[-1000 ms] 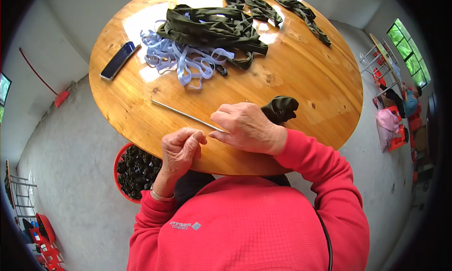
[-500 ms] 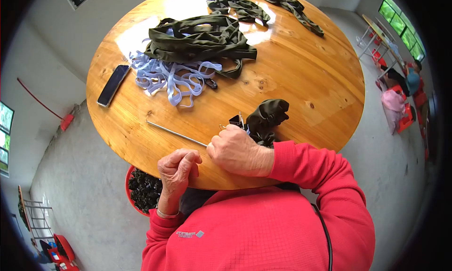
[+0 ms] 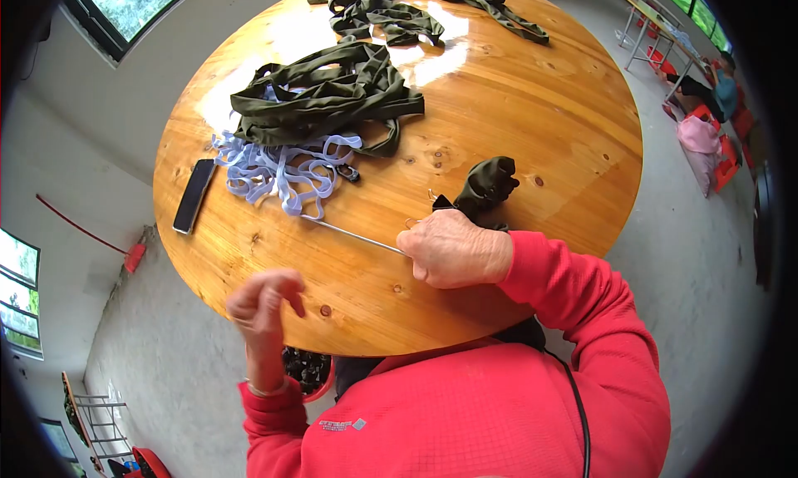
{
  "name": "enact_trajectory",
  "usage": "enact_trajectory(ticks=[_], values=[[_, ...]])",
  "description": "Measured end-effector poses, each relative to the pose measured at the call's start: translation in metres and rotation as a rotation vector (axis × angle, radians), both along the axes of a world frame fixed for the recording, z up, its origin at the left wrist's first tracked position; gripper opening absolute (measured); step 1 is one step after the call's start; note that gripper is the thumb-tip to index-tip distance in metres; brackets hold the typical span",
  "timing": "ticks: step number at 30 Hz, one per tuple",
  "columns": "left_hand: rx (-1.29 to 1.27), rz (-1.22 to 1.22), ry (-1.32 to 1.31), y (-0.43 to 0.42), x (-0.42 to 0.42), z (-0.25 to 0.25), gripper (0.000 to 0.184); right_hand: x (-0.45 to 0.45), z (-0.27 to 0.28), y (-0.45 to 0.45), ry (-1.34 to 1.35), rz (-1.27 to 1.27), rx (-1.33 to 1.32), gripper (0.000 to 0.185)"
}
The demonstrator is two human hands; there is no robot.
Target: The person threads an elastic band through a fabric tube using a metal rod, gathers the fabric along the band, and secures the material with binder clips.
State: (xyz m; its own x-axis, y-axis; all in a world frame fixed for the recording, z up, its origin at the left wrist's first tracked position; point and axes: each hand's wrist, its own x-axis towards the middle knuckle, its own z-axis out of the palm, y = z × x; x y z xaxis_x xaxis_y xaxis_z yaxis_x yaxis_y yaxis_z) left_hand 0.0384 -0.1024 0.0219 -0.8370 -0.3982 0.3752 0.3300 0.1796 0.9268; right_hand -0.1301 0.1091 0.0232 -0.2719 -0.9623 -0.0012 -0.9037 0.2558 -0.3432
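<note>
My right hand [image 3: 459, 249] is closed around a thin metal rod [image 3: 362, 238] near the table's front edge. The rod's far end reaches the light-blue elastic bands [image 3: 287, 179]. Just beyond that hand lie a gathered piece of dark green fabric [image 3: 486, 189] and a black binder clip [image 3: 442, 202], partly hidden by the hand. My left hand [image 3: 264, 307], somewhat blurred, is raised over the front left edge. Its fingers are loosely bent and apart, with nothing visible in them. Dark green fabric strips [image 3: 332, 96] lie heaped partly over the elastic bands.
A phone [image 3: 194, 197] lies at the left of the round wooden table [image 3: 532, 120]. More green strips [image 3: 391, 17] spread at the back. Below the front edge stands a red tub [image 3: 331, 376] of dark pieces. At far right a person [image 3: 721, 87] sits near another table.
My left hand has moved left, away from the right hand, its fingers loosening. My right hand still grips the rod. The view has shifted, so the table's contents appear displaced.
</note>
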Motion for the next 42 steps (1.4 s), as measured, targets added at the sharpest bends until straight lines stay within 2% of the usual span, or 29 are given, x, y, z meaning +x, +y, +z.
enact_trajectory(ticks=[2, 5, 6, 7, 9, 11, 14, 15, 17, 20, 23, 24, 27, 29, 30, 32, 33, 35, 36, 37, 38, 40, 42], values=[[-0.079, 0.020, 0.066, -0.017, -0.021, 0.030, 0.020, -0.009, 0.000, 0.006, -0.131, -0.010, -0.002, 0.012], [-0.248, 0.129, 0.037, -0.042, -0.071, 0.058, 0.019, -0.021, 0.013, 0.013, -0.378, -0.032, -0.149, 0.014], [-0.229, 0.135, 0.023, -0.049, -0.090, 0.062, 0.018, -0.025, 0.026, 0.015, -0.578, -0.101, -0.006, 0.011], [-0.209, 0.143, 0.010, -0.055, -0.111, 0.064, 0.018, -0.029, 0.025, 0.016, -0.728, -0.133, -0.072, 0.010], [-0.356, 0.177, -0.009, -0.072, -0.153, 0.061, 0.018, -0.035, 0.019, 0.017, -1.028, -0.195, -0.205, 0.009], [-0.765, 0.176, 0.054, -0.112, -0.201, 0.038, 0.017, -0.033, 0.019, 0.015, -1.183, -0.236, -0.422, 0.013], [-1.397, 0.227, -0.118, -0.088, -0.224, 0.045, 0.037, -0.039, 0.011, 0.011, -1.322, -0.318, -0.622, 0.017], [-1.553, 0.285, -0.039, -0.096, -0.238, 0.031, 0.034, -0.040, 0.009, 0.010, -1.326, -0.321, -0.632, 0.017], [-1.679, 0.303, -0.088, -0.093, -0.248, 0.023, 0.028, -0.041, 0.006, 0.009, -1.337, -0.324, -0.649, 0.018], [-1.706, 0.254, -0.267, -0.100, -0.263, 0.028, 0.026, -0.039, 0.008, 0.009, -1.349, -0.297, -0.702, 0.019], [-1.305, 0.165, 0.113, -0.107, -0.257, 0.048, 0.019, -0.042, 0.004, 0.009, -1.352, -0.303, -0.752, 0.019], [-1.135, 0.145, 0.134, -0.105, -0.249, 0.055, 0.017, -0.043, 0.003, 0.008, -1.351, -0.300, -0.766, 0.019], [-0.893, 0.176, 0.226, -0.093, -0.221, 0.087, 0.020, -0.045, 0.001, 0.008, -1.362, -0.303, -0.835, 0.018], [-0.479, 0.047, 0.362, -0.086, -0.197, 0.102, 0.019, -0.046, 0.003, 0.009, -1.423, -0.285, -0.864, 0.018], [-0.374, 0.092, 0.399, -0.077, -0.183, 0.107, 0.018, -0.046, 0.004, 0.009, -1.453, -0.276, -0.877, 0.018], [-0.236, -0.030, 0.405, -0.050, -0.145, 0.115, 0.018, -0.048, 0.005, 0.010, -1.516, -0.250, -0.888, 0.018], [-0.399, 0.149, 0.351, -0.042, -0.128, 0.113, 0.018, -0.048, 0.005, 0.011, -1.551, -0.244, -0.879, 0.017], [-0.806, 0.132, 0.446, -0.007, -0.093, 0.111, 0.022, -0.046, 0.006, 0.012, -1.622, -0.231, -0.854, 0.016], [-0.868, 0.125, 0.430, 0.001, -0.086, 0.103, 0.020, -0.044, 0.006, 0.012, -1.663, -0.215, -0.826, 0.018], [-0.932, 0.010, 0.414, 0.015, -0.082, 0.099, 0.023, -0.041, 0.008, 0.012, -1.610, -0.195, -0.811, 0.023], [-1.022, -0.139, 0.549, 0.025, -0.093, 0.095, 0.024, -0.035, 0.012, 0.012, -1.557, -0.173, -0.795, 0.029], [-0.947, -0.202, 0.409, 0.039, -0.101, 0.073, 0.022, -0.025, 0.022, 0.014, -1.461, -0.178, -0.750, 0.046], [-0.905, -0.221, 0.360, 0.044, -0.112, 0.051, 0.019, -0.021, 0.024, 0.014, -1.452, -0.144, -0.718, 0.045]])
